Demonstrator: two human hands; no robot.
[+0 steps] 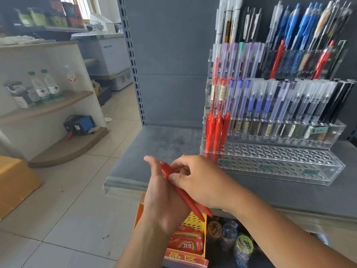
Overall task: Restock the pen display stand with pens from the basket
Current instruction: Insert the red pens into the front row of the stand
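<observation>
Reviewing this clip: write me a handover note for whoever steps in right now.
Left hand: holds a small bunch of red pens across the palm.
Right hand: pinches the top end of that bunch.
Display stand: on the grey shelf; a stocked cluster of red pens stands at its left end.
Left to do: place the held pens; most front-row holes are empty. Yellow basket sits below the shelf edge, and no pens show in it.
</observation>
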